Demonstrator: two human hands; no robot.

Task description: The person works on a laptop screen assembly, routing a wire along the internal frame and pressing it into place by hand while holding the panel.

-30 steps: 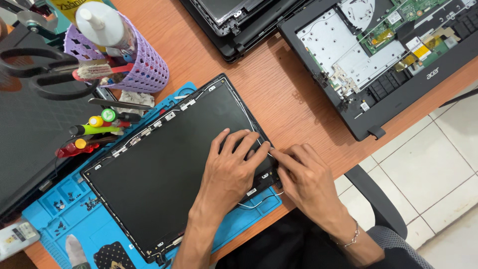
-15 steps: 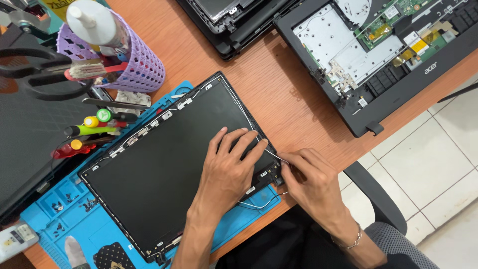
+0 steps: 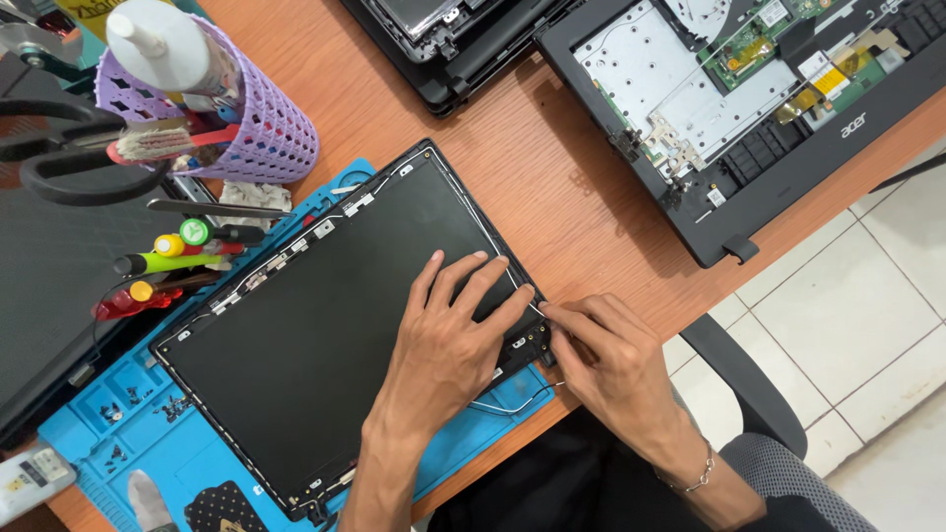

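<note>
A black laptop lid shell (image 3: 315, 325) lies inside up on a blue repair mat (image 3: 128, 443). My left hand (image 3: 448, 340) rests flat on its near right part, fingers spread toward the corner hinge. My right hand (image 3: 606, 360) is at that same corner, fingertips pinched on a thin white cable (image 3: 537, 307) that runs along the shell's right edge. A loop of thin cable (image 3: 522, 399) hangs off the shell onto the mat below the corner.
An opened laptop base (image 3: 749, 108) with bare boards lies at the upper right, another black laptop part (image 3: 443, 39) at top centre. A purple mesh holder (image 3: 246, 118) with a white bottle, scissors (image 3: 69, 158) and screwdrivers (image 3: 168, 261) stand left. A chair armrest (image 3: 749, 384) is at the right.
My right hand has drawn in close to the lid's corner and its fingertips now pinch the thin cable. My left hand has stayed flat on the shell.
</note>
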